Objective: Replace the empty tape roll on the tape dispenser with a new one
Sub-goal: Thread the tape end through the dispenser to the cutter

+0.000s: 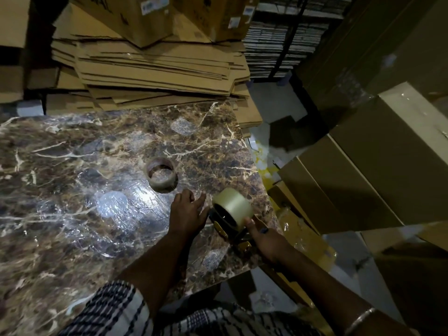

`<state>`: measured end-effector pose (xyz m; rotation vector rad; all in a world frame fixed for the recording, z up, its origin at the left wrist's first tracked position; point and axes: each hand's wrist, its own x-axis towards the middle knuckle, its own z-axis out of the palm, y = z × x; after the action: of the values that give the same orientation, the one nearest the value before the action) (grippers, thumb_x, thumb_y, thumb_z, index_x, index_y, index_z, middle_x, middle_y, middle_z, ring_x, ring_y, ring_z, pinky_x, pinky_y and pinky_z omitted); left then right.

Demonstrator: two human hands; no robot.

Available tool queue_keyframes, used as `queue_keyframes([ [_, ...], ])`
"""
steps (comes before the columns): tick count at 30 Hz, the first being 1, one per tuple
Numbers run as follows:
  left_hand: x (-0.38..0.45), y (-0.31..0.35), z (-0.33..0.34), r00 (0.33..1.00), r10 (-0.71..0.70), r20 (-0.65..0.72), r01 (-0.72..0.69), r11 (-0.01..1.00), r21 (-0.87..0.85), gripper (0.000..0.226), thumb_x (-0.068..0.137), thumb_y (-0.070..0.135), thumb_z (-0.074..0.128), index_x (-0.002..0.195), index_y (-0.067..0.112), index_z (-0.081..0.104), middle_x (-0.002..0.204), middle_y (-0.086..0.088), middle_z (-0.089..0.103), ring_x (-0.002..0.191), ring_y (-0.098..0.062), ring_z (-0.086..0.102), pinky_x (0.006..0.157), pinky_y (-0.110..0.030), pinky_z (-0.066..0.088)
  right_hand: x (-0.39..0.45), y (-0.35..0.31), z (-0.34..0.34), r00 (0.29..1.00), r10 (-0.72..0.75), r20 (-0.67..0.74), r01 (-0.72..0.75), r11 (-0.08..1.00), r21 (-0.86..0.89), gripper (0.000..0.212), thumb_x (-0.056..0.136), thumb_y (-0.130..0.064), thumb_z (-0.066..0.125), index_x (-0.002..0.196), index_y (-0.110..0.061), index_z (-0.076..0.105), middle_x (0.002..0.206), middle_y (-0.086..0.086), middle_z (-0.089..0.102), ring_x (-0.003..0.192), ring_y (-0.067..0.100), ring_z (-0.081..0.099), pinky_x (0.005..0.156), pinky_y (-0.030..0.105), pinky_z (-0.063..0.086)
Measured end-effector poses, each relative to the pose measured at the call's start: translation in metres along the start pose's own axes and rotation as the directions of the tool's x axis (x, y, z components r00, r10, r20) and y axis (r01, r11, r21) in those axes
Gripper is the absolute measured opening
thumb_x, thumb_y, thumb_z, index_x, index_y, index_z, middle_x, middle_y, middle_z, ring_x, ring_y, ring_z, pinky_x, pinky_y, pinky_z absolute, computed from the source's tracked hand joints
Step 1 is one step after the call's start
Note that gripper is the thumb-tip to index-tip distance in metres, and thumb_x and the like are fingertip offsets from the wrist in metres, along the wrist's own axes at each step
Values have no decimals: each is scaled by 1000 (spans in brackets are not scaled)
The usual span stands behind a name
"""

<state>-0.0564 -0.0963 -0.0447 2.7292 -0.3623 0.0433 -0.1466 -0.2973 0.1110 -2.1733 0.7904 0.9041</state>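
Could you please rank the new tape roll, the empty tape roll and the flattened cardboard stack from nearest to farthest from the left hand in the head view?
From the left hand:
1. New tape roll, just to its right, on the dispenser.
2. Empty tape roll, just beyond it on the table.
3. Flattened cardboard stack, far behind the table.

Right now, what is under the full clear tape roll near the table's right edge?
The full clear tape roll sits on the dark tape dispenser, which the right hand grips. The dispenser's handle is mostly covered by that hand. Below it lies the brown marble tabletop.
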Motion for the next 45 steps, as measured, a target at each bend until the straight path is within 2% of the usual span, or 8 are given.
queue_keyframes([
  [10, 2, 2, -1, 999, -9, 42, 4, 993, 116, 54, 86, 57, 49, 129, 27, 59, 94, -7, 54, 85, -30, 48, 66, -36, 42, 5, 16, -2, 1000, -13, -19, 12, 998, -68, 116, 50, -107, 22, 105, -17, 70, 83, 6, 67, 74, 21, 64, 65, 29, 46],
  [13, 2, 2, 1, 999, -4, 35, 1, 996, 92, 53, 86, 59, 51, 128, 28, 61, 93, -6, 53, 85, -28, 46, 65, -35, 41, -6, 49, -15, 997, 69, -33, -70, 997, -11, 112, 44, -110, 21, 80, -13, 63, 53, -1, 51, 51, 18, 48, 49, 25, 33],
  [17, 1, 2, 4, 1000, 15, 9, -16, 997, 82, 52, 87, 56, 53, 128, 25, 61, 92, -8, 53, 85, -30, 45, 64, -35, 40, -15, 74, -12, 992, 107, -61, -104, 993, 47, 96, 45, -109, 22, 62, -16, 42, 48, -4, 36, 48, 17, 34, 48, 27, 22],
  [20, 0, 1, 5, 1000, 18, 10, -19, 996, 88, 52, 87, 56, 53, 129, 25, 60, 94, -9, 53, 88, -30, 46, 66, -36, 41, -12, 85, -13, 995, 83, 58, -97, 953, 287, 90, 62, -102, 32, 75, -16, 51, 49, -4, 33, 45, 15, 26, 52, 32, 16],
  [22, 0, 1, 5, 1000, 17, 14, -18, 996, 88, 52, 87, 56, 54, 129, 25, 60, 95, -9, 53, 89, -31, 46, 67, -36, 41, -13, 86, -21, 972, 127, 198, -202, 879, 432, 85, 71, -95, 30, 62, -13, 47, 51, 0, 32, 43, 16, 22, 54, 34, 13],
  [30, -5, 4, -3, 999, 32, 12, -33, 994, 99, 51, 91, 53, 51, 133, 24, 57, 95, -9, 52, 85, -30, 45, 66, -35, 42, 2, 95, -18, 876, -7, 482, -334, 713, 617, 96, 69, -97, 13, 63, -11, 53, 57, 5, 40, 45, 18, 35, 49, 24, 32],
  [39, -25, -7, -25, 995, -49, 88, 65, 980, -190, 48, 89, 34, 52, 136, 24, 54, 107, -2, 54, 95, -23, 50, 77, -37, 49, 60, 61, 14, 748, -210, 630, -373, 652, 660, 97, 62, -98, 30, 71, -8, 62, 52, 3, 49, 39, 15, 44, 47, 23, 37],
  [45, -53, 1, -35, 964, -246, 101, 262, 811, -523, 28, 91, 30, 58, 113, 19, 72, 109, 4, 66, 103, -8, 61, 90, -32, 50, 86, 34, 28, 652, -339, 678, -431, 570, 699, 88, 65, -92, 44, 86, -8, 62, 57, 5, 47, 42, 14, 42, 44, 24, 36],
])
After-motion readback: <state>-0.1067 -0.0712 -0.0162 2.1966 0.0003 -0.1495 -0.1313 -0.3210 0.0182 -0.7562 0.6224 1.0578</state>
